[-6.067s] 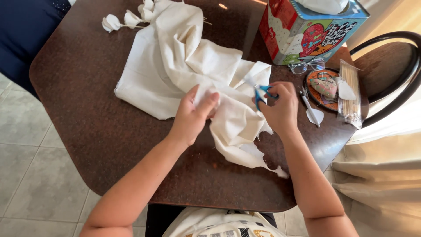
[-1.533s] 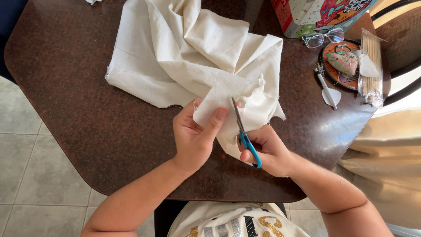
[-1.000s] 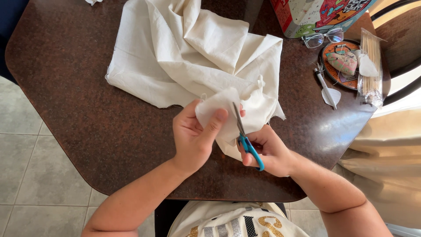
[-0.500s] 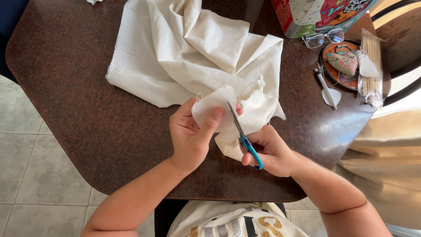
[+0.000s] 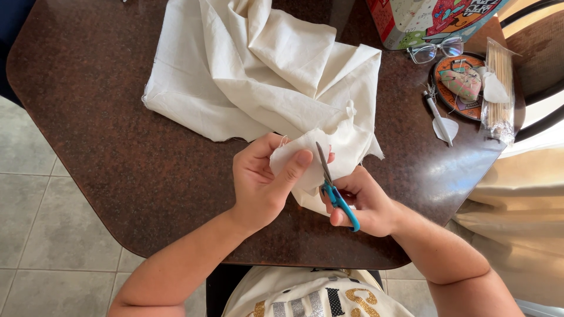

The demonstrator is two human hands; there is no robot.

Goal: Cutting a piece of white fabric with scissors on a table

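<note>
Head view, the only one: my left hand (image 5: 258,182) pinches a small flap of the cream cloth (image 5: 264,76), thumb on top and fingers (image 5: 294,167) curled under it, lifting the flap clear of the brown worktop (image 5: 106,135). My right hand (image 5: 367,202) is closed through the blue loops of the scissors (image 5: 332,185), fingers wrapped tight on the handles; the blades point up and away from me and lie against the flap's right edge, close together as far as I can tell. Against the frames of a second or so back, the blades have turned from tilting left to nearly upright, and the flap has been rotated a little in my left hand, so the cut looks to be working round a curve rather than running straight. My reading: a small shape is being trimmed out of the corner of the cloth, partly freed but joined to the bulk behind the scissors. The rest of the cloth is bunched just beyond the scissors, toward the far side of the worktop. To the right of the scissors, well apart, sit a pair of glasses (image 5: 435,50), a round dish (image 5: 464,85) of small bits, and a clear packet of thin sticks (image 5: 500,88); beyond them a colourful box (image 5: 423,20). Nothing else lies near the scissors.
</note>
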